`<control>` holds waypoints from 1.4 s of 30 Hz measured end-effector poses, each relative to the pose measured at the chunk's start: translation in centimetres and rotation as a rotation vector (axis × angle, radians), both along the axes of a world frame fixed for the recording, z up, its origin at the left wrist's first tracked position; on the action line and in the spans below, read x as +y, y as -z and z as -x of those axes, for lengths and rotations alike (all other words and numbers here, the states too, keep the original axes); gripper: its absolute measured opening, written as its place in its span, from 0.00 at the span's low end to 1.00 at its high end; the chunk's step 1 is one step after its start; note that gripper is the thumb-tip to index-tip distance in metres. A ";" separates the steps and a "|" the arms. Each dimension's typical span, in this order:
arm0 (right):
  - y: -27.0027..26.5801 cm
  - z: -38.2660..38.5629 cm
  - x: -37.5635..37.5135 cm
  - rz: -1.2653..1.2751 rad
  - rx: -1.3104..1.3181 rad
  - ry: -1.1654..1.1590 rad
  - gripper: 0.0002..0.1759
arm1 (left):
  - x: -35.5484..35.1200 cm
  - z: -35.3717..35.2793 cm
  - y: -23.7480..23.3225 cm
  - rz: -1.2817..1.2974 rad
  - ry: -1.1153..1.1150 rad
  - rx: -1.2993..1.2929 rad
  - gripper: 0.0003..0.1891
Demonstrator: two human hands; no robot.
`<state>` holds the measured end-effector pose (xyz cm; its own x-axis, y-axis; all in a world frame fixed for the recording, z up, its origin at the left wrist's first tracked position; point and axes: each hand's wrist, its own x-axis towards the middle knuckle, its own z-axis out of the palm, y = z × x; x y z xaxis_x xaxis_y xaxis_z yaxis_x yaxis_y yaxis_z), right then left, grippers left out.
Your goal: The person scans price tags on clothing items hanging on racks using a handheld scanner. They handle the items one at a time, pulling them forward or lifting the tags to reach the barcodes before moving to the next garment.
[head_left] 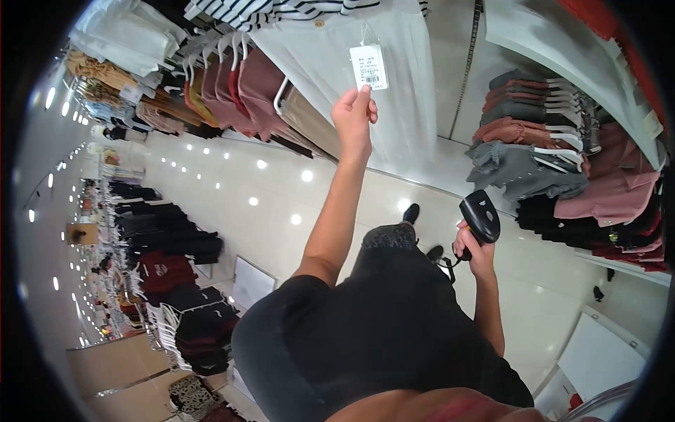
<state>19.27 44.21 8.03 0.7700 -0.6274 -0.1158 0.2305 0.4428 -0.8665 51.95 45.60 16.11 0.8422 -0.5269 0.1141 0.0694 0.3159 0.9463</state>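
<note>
My left hand (355, 119) is raised ahead of me, its thumb and fingers pinching the lower edge of a white price tag (367, 62). Printed lines and a barcode show on the tag, which hangs by a string from white trousers (415, 91). A black-and-white striped top (281, 10) sits above the trousers. Lower and to the right, my right hand (476, 250) is wrapped around the handle of a black barcode scanner (481, 216). The scanner's head tilts up and stands apart from the tag. A cable runs down from its handle.
Pink and red garments (260, 91) hang on a rack left of the trousers. Grey and pink clothes (527, 165) hang at right. Dark clothes (169, 232) fill racks at far left. A glossy tiled floor (267, 186) lies between, with a white board (605, 352) at lower right.
</note>
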 end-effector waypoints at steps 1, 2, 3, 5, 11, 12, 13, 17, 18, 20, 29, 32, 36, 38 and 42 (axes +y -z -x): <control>0.3 0.0 0.3 -0.029 0.007 -0.010 0.09 | 0.3 0.2 -0.2 -0.024 -0.025 0.000 0.10; 0.6 -0.2 0.7 -0.051 0.014 -0.003 0.09 | 0.5 0.4 -0.3 -0.041 -0.047 0.003 0.10; 0.4 -0.4 1.0 -0.076 0.012 0.005 0.09 | 0.5 0.4 -0.2 -0.037 -0.034 -0.011 0.10; 0.9 -0.7 1.4 -0.045 0.022 0.015 0.08 | 0.5 -0.1 0.4 -0.075 -0.052 -0.009 0.11; 0.0 -3.9 0.8 0.013 0.043 0.073 0.08 | -0.9 -2.4 1.4 -0.027 0.021 0.005 0.11; -0.4 -5.0 0.9 -0.046 0.041 0.115 0.09 | -0.8 -2.6 1.6 -0.031 0.023 0.008 0.10; -0.8 -6.1 1.0 -0.102 0.042 0.156 0.10 | -0.8 -3.0 1.7 -0.021 0.019 0.044 0.10; -1.5 -10.7 0.4 -0.008 0.040 0.114 0.10 | -0.9 -5.4 2.5 0.019 0.119 0.124 0.10; -1.6 -11.7 0.3 -0.009 0.072 0.118 0.09 | -0.8 -6.0 2.8 0.032 0.160 0.147 0.10; -2.0 -13.7 0.0 0.022 0.121 0.128 0.09 | -1.0 -6.7 3.3 0.081 0.214 0.197 0.10; -3.5 -17.7 1.0 0.123 0.186 0.241 0.11 | -0.9 -8.6 4.8 0.091 0.509 0.204 0.12; -3.5 -17.9 1.4 0.127 0.197 0.256 0.12 | -0.8 -8.6 5.0 0.027 0.566 0.108 0.13; -4.2 -18.3 1.3 0.155 0.181 0.253 0.14 | -0.7 -8.8 5.5 -0.024 0.647 0.067 0.12; -4.1 -18.3 1.1 0.160 0.159 0.238 0.14 | -0.4 -9.0 6.3 -0.044 0.654 0.062 0.12; -4.0 -18.8 -0.6 0.146 0.125 0.167 0.15 | -0.4 -10.1 6.9 -0.021 0.517 0.034 0.11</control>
<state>38.11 43.58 12.00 0.6395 -0.7620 -0.1024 0.1774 0.2758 -0.9447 62.03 45.23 9.26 0.4739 -0.8773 0.0759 0.2425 0.2129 0.9465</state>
